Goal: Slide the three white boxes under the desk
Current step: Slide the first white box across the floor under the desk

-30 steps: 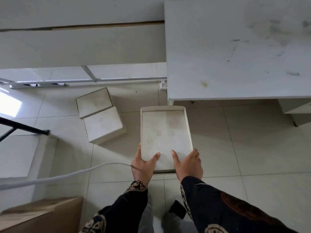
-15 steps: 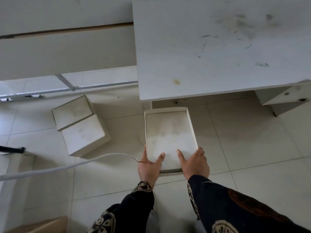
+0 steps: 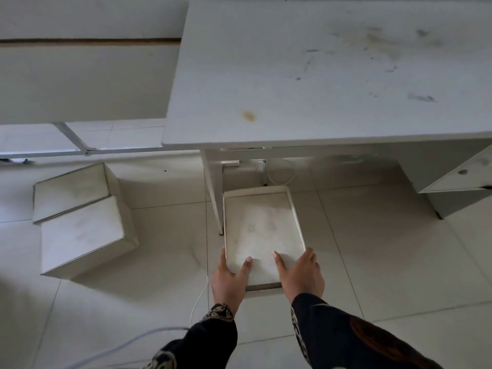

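A flat white box (image 3: 262, 230) lies on the tiled floor, its far end just reaching under the front edge of the white desk (image 3: 306, 75). My left hand (image 3: 229, 280) grips its near left corner and my right hand (image 3: 300, 275) grips its near right corner, thumbs resting on top. Two more white boxes sit side by side on the floor to the left: the nearer one (image 3: 82, 238) and the farther one (image 3: 70, 190), touching each other.
A desk leg (image 3: 214, 190) stands right beside the box's left side. A drawer unit (image 3: 458, 179) hangs under the desk at right. A white cable (image 3: 197, 302) trails across the floor by my left wrist. A coiled cable (image 3: 279, 173) lies under the desk.
Both hands have pushed the box forward towards the desk, and my head has dropped lower, so the desk's underside and leg now show. The two left boxes have not moved.
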